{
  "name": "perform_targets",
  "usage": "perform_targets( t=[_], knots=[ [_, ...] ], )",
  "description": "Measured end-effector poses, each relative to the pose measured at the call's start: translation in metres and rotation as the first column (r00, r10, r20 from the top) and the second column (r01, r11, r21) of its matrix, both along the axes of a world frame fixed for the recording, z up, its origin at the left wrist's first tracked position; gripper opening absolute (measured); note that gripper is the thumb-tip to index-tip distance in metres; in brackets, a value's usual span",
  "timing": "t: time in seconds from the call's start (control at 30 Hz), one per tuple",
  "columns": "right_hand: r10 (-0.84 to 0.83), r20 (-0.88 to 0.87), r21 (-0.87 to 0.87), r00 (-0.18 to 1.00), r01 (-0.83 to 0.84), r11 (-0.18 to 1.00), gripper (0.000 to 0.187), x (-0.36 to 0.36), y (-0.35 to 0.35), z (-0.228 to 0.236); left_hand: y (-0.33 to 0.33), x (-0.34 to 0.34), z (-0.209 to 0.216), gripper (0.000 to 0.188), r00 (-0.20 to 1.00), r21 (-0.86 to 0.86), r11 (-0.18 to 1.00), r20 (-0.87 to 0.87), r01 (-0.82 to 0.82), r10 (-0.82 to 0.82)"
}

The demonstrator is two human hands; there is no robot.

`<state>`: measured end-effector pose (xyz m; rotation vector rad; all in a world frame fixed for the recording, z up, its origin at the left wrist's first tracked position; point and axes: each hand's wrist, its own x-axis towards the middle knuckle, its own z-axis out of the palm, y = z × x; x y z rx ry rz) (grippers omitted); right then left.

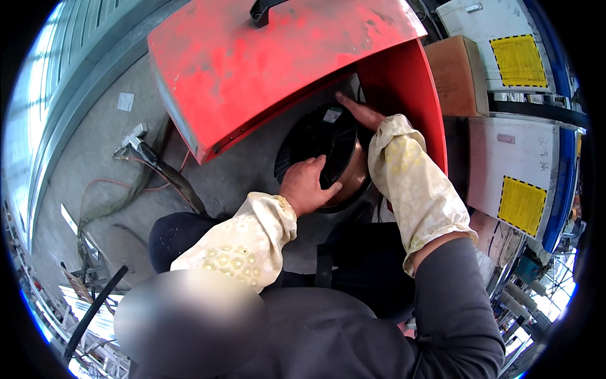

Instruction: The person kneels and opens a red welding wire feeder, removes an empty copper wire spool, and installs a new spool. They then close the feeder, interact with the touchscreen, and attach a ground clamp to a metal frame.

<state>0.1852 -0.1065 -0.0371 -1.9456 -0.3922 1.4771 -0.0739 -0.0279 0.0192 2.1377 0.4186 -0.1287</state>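
Observation:
A wire spool [305, 140] with black flanges lies tilted in front of me, partly under a red metal housing [271, 69]. Copper-coloured wire [355, 172] is wound between its flanges, and a small white label [332, 115] sits on the black face. My left hand [307, 185] grips the near edge, fingers on the flange and thumb toward the wire. Round the far right side reaches my right hand [363, 114], holding the spool from there; its fingers are partly hidden. Both forearms wear pale patterned sleeve covers.
A black handle [262, 11] tops the housing, whose red side panel [404, 85] stands right of the spool. Farther right are a cardboard box [456, 76] and white cabinets [511, 167] with yellow labels. At left, a welding torch [145, 151] and its cable lie on the concrete floor.

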Motion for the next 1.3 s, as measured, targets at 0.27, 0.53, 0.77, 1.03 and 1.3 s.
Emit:
perform_targets(
  t=[0.27, 0.53, 0.77, 1.03, 1.3],
  knots=[
    [0.088, -0.089, -0.065, 0.992, -0.094, 0.994, 0.072, 0.007, -0.003, 0.008, -0.008, -0.002, -0.011, 0.07, 0.993, 0.045, 0.999, 0.116, 0.012, -0.017],
    [-0.081, -0.33, -0.081, 0.94, 0.057, 0.995, 0.066, -0.007, -0.003, 0.007, 0.001, -0.018, -0.019, 0.068, 0.986, 0.04, 0.997, 0.151, 0.059, -0.064],
    [-0.2, -0.341, -0.085, 0.918, 0.182, 0.98, 0.059, -0.014, -0.013, -0.011, 0.01, -0.017, -0.016, 0.073, 0.992, -0.012, 0.995, 0.082, 0.097, -0.096],
    [-0.237, 0.147, 0.056, 0.96, 0.231, 0.971, 0.086, -0.028, -0.036, -0.031, 0.015, -0.017, -0.019, 0.077, 0.992, -0.039, 0.991, 0.026, 0.128, -0.127],
    [-0.219, 0.272, -0.001, 0.937, 0.228, 0.974, 0.096, -0.042, -0.052, 0.01, 0.008, -0.006, -0.008, 0.076, 0.985, -0.032, 0.985, 0.036, 0.171, -0.17]
  ],
)
